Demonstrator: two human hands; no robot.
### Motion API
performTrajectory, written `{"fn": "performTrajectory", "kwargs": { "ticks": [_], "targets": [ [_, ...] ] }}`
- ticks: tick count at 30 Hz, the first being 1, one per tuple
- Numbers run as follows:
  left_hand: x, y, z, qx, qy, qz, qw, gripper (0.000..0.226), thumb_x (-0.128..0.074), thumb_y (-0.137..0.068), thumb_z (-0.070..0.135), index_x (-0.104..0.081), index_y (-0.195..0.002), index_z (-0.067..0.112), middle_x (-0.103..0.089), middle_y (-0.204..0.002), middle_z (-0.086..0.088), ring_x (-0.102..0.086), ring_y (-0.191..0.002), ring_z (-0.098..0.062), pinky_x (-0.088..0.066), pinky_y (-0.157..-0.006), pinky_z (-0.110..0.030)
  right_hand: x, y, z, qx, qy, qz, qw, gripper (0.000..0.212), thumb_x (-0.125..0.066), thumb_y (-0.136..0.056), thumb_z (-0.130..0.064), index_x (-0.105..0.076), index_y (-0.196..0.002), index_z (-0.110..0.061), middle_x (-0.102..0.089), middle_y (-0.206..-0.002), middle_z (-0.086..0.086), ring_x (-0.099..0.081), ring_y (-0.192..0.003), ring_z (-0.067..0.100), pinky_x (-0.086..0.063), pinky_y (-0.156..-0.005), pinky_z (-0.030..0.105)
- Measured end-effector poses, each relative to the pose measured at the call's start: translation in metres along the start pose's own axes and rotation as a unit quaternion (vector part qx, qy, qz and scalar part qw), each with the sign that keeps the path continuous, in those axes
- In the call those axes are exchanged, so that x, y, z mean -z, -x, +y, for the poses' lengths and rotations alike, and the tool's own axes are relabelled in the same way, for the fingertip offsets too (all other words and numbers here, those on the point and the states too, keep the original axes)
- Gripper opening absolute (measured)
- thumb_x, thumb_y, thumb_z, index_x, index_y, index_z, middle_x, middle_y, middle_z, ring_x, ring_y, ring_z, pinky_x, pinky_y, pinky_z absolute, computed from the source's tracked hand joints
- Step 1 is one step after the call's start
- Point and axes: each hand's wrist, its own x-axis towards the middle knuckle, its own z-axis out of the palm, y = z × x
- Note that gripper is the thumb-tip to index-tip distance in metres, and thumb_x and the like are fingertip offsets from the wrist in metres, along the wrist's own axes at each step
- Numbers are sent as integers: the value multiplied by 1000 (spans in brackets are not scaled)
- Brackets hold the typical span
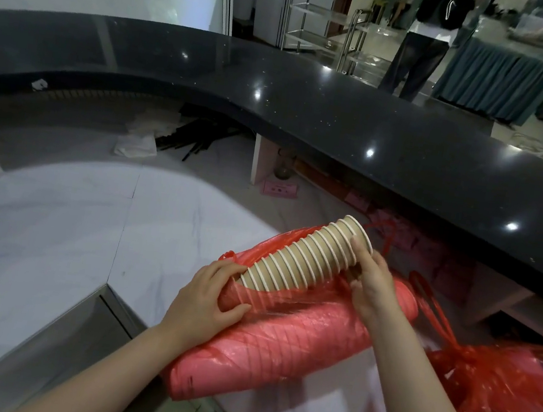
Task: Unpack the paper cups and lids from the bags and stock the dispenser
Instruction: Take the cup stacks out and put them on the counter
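Right hand point(372, 281) fingers curl around top end of nested paper cup stack point(305, 257); left hand point(208, 297) grips the stack's lower end through red plastic bag point(280, 338). Stack tilted, half out of bag. Bag lies on white marble worktop point(53, 229), near its steel-edged cutout. Black raised counter point(343, 118) curves behind; second red bag point(498, 384) to right.

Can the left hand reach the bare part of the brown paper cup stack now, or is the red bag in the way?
Probably yes. The left hand grips the stack of brown paper cups through the thin red plastic bag, but just above its fingers the cups are bare, with nothing between.
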Motion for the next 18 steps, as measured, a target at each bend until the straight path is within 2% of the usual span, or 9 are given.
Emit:
{"fn": "performTrajectory", "kwargs": {
  "ticks": [3, 5, 7, 9, 12, 15, 18],
  "targets": [
    [1, 1, 1, -9, 10, 10, 1000, 63, -55, -77, 64, -51, -134, 37, -44, -139, 18, -37, -128, 2, -40, -100, -26, -7, 2, 2, -25, -15, -33, 999, 59, -80, -74, -36, -62, -125, -12, -74, -110, 5, -71, -99, 23, -53, -78, 32],
    [1, 1, 2, -11, 17, 18, 1000, 62, -55, -77, 63, -51, -133, 37, -43, -137, 21, -35, -126, 5, -37, -99, -22, -13, 4, 6, -51, -31, -25, 998, 53, -77, -79, -32, -59, -127, -16, -73, -104, 1, -68, -89, 21, -51, -77, 37],
    [2, 1, 2, -19, 25, 17, 999, 57, -56, -78, 62, -53, -130, 36, -41, -133, 25, -34, -125, 7, -32, -98, -14, -19, 4, 12, -72, -42, -18, 996, 64, -78, -81, -28, -47, -136, -22, -67, -117, 1, -66, -98, 23, -52, -85, 47],
    [4, 0, 2, -27, 32, 14, 999, 52, -56, -79, 60, -55, -125, 37, -40, -130, 28, -34, -124, 10, -27, -97, -8, -28, 8, 18, -86, -66, -20, 994, 73, -78, -82, -23, -36, -141, -30, -61, -126, 1, -63, -108, 26, -54, -87, 56],
    [4, 0, -1, -32, 53, 18, 998, 45, -59, -80, 58, -57, -121, 37, -40, -128, 33, -34, -127, 12, -24, -99, -5, -40, 13, 25, -85, -62, -11, 994, 85, -80, -80, -20, -27, -146, -29, -58, -126, 0, -63, -107, 24, -52, -91, 60],
    [3, 0, -2, -33, 53, 14, 998, 45, -58, -83, 58, -56, -124, 38, -42, -130, 30, -35, -131, 7, -23, -103, -7, -44, 13, 30, -79, -27, 19, 996, 89, -83, -77, -21, -26, -146, -25, -57, -119, -3, -63, -104, 23, -55, -86, 55],
    [2, -1, -2, -31, 41, 6, 999, 55, -57, -83, 59, -52, -133, 39, -40, -135, 28, -34, -133, 4, -23, -105, -10, -43, 13, 30, -75, -15, 34, 997, 84, -85, -73, -27, -37, -141, -19, -60, -126, 2, -65, -106, 25, -58, -78, 46]
  ]
}}
